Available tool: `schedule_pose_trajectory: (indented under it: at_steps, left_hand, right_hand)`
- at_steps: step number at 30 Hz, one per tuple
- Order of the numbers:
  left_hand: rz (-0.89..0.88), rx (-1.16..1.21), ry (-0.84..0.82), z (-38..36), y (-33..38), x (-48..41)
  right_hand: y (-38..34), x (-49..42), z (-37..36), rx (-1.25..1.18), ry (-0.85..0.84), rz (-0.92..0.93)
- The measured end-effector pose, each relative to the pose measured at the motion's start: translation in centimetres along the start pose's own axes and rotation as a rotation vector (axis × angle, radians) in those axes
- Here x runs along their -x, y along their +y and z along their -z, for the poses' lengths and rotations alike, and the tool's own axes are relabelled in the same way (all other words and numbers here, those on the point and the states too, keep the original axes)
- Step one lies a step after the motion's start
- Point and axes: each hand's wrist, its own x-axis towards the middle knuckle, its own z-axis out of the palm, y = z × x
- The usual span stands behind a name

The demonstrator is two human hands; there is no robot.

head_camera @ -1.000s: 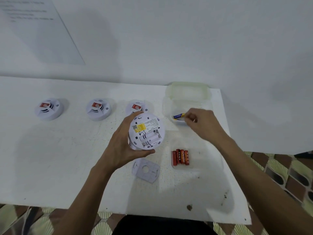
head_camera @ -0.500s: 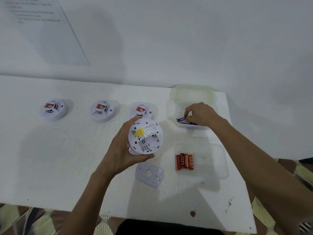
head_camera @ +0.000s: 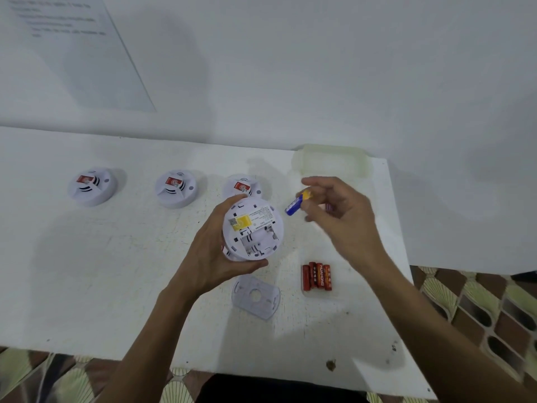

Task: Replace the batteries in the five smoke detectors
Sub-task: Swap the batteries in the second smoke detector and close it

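My left hand [head_camera: 216,251] holds a white smoke detector [head_camera: 252,228] above the table, its back turned up, with a yellow label and an empty battery bay showing. My right hand [head_camera: 340,216] pinches a blue and yellow battery [head_camera: 295,203] just right of that detector. Three more white detectors [head_camera: 92,186] [head_camera: 175,188] [head_camera: 243,186] stand in a row behind, faces up. Several red batteries [head_camera: 316,276] lie side by side on a clear lid. The detector's translucent back plate [head_camera: 255,296] lies flat below my left hand.
A translucent plastic box [head_camera: 332,162] stands at the table's back right, partly behind my right hand. The white table [head_camera: 116,271] ends at its right edge near the box, over a patterned floor [head_camera: 479,309]. A sheet of paper [head_camera: 72,48] hangs on the wall.
My right hand has lifted out of the plastic box with the blue battery and moved toward the detector. The left hand has tilted the detector slightly.
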Motion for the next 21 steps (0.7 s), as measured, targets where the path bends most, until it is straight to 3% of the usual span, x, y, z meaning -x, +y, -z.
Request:
schedule_pose_trajectory:
  at_steps: [10, 13, 17, 21]
  left_hand:
    - [0.169, 0.01, -0.012, 0.1, 1.9, -0.3]
    - [0.185, 0.163, -0.045, -0.2, 1.3, -0.3]
    - [0.24, 0.242, -0.152, 0.6, 1.3, 1.1]
    - [0.188, 0.177, -0.047, 0.8, 1.8, 0.5]
  right_hand:
    - [1.3, 1.3, -2.7, 0.544, -0.245, 0.578]
    - [1.1, 0.4, -2.5, 0.692, -0.368, 0.735]
    - [0.8, -0.5, -2.2, 0.84, -0.491, 0.87]
    - [0.4, -1.2, -1.8, 0.878, -0.52, 0.903]
